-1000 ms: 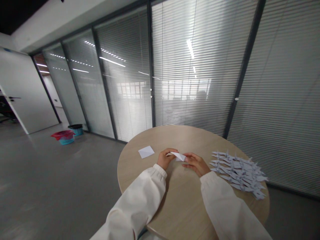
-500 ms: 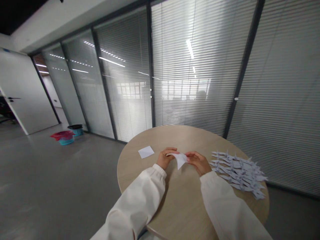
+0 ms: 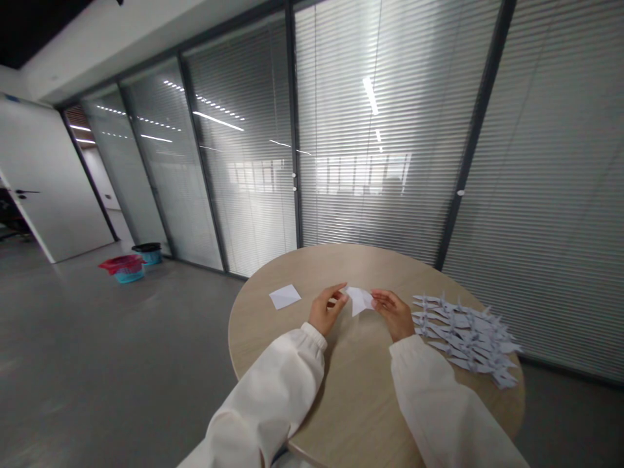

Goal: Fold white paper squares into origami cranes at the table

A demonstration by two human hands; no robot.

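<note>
A partly folded sheet of white paper (image 3: 359, 301) is held between my two hands, just above the round wooden table (image 3: 361, 383). My left hand (image 3: 327, 307) pinches its left corner between thumb and fingers. At the opposite edge, my right hand (image 3: 392, 313) has its fingertips closed on the paper. A flat square of white paper (image 3: 285, 296) with a crease lies on the table left of my left hand. To the right of my right hand, several folded paper cranes (image 3: 468, 338) are laid out close together in rows.
Behind the table stands a glass partition (image 3: 380, 130) with blinds. On the floor at left are a blue basket with a red liner (image 3: 127, 268) and another with a black liner (image 3: 149, 252). A white door (image 3: 53, 182) stands open at far left.
Both hands have risen slightly and turned the paper; its downward point now looks shorter and broader. The fingers of my left hand have shifted on its corner. The square and the cranes have not moved.
</note>
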